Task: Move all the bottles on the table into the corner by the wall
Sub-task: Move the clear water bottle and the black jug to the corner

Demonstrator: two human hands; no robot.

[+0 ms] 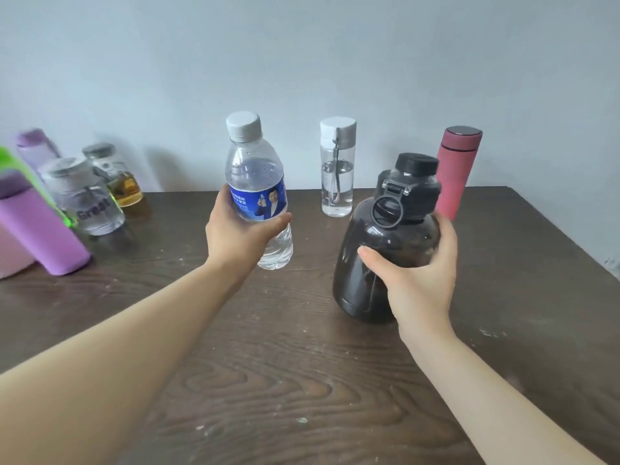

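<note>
My left hand (240, 233) grips a clear plastic water bottle (256, 182) with a blue label and a white cap, held above the table near its middle. My right hand (419, 273) is wrapped around a large dark jug (389, 236) with a black lid, tilted slightly left. Against the wall stand a clear bottle with a white cap (337, 166) and a red flask (458, 172). At the far left several bottles are grouped: a purple one (40, 229), a clear one marked "Great" (84, 199), one with amber liquid (117, 176) and a lilac one (35, 146).
The dark wood table (285, 380) runs to the pale wall at the back, and its right edge slants away at the right. A green strip (20, 169) and a pink object (10, 253) sit at the left border.
</note>
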